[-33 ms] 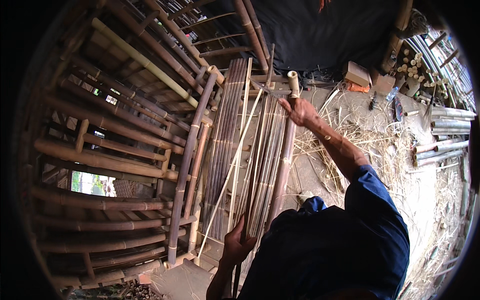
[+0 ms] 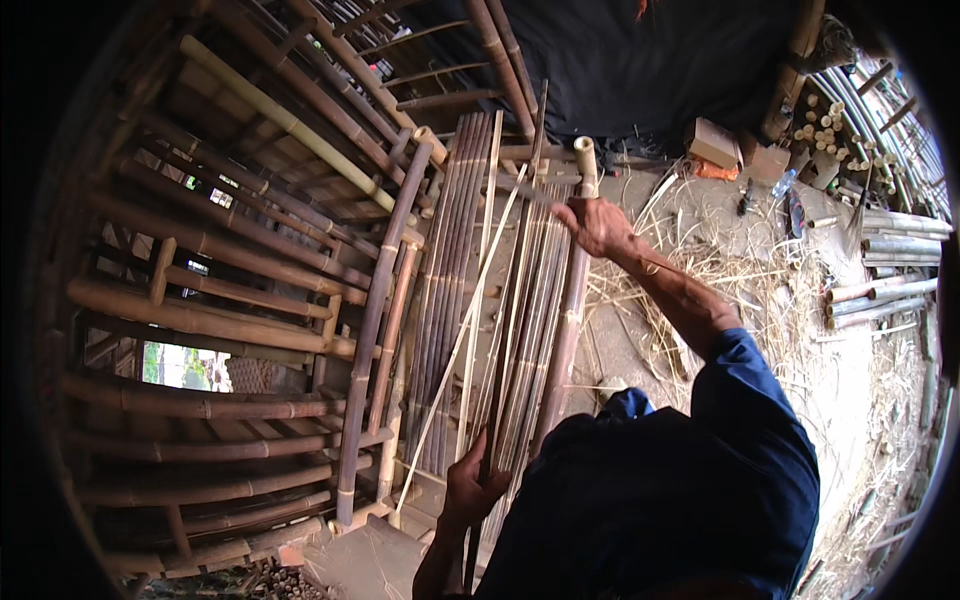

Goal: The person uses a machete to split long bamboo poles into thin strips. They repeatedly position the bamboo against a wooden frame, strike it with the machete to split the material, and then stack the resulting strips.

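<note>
My right hand is closed at the far right end of a bamboo frame, with a thin knife-like blade sticking out of it to the left. The blade is slightly blurred and crosses over the strips. Lower down, near my body, my left hand is wrapped round a long dark bamboo strip. That strip runs away from me toward the blade. Beneath lie split bamboo slats on the left and a second row of slats on the right. Pale thin strips cross the gap between them.
A bamboo rail edges the frame on the right. Large bamboo furniture frames stand at left. Shavings litter the floor; a cardboard box, a plastic bottle and bamboo poles lie farther right.
The blade in my right hand has dropped slightly and lies flatter across the strips. My right hand has shifted very little; my left hand stays round the dark strip.
</note>
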`<act>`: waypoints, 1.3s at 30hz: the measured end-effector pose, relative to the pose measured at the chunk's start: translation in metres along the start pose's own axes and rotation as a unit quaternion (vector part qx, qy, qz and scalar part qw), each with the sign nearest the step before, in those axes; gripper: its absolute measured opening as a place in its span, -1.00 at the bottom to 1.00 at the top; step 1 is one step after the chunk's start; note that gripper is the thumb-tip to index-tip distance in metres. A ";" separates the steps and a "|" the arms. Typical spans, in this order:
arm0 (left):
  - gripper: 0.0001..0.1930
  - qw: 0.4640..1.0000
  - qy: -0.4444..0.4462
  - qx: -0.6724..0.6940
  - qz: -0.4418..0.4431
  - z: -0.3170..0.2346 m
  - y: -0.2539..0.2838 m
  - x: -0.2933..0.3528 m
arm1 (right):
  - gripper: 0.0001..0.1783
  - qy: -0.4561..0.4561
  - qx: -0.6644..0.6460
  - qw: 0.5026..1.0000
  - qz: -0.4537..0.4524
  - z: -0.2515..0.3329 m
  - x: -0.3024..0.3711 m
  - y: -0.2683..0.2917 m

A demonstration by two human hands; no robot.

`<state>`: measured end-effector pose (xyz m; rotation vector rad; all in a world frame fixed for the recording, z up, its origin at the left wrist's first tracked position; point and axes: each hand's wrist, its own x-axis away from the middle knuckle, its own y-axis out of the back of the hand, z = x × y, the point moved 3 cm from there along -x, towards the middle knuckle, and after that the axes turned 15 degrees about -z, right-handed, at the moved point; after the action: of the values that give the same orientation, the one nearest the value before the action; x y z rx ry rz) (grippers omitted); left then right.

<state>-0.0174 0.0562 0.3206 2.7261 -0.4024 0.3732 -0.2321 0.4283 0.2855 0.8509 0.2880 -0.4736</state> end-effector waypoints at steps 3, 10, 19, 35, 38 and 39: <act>-0.20 0.999 -0.032 -0.027 0.003 0.007 0.009 0.007 | -0.20 0.182 0.041 0.982 -0.031 0.007 0.019 -0.007; -0.25 0.998 0.057 0.020 0.006 0.013 0.014 0.025 | -0.34 0.210 0.048 0.976 -0.033 0.013 0.040 -0.006; -0.21 0.999 -0.034 -0.032 -0.027 0.023 0.025 0.046 | -0.40 0.084 0.003 0.991 -0.099 -0.028 -0.013 0.020; -0.29 0.986 0.007 -0.166 -0.023 0.055 0.025 0.064 | -0.35 -0.128 0.196 0.956 -0.179 -0.260 -0.069 0.026; -0.31 0.985 -0.019 -0.171 0.007 0.058 0.020 0.040 | -0.54 0.026 0.293 0.935 -0.197 -0.373 0.015 0.013; -0.32 0.983 -0.009 -0.182 -0.008 0.060 0.019 0.043 | -0.51 -0.105 0.186 0.964 -0.161 -0.375 0.039 -0.015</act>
<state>0.0280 0.0065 0.2858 2.3749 -0.4087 0.2421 -0.2272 0.6996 0.0231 1.1147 0.1416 -0.9361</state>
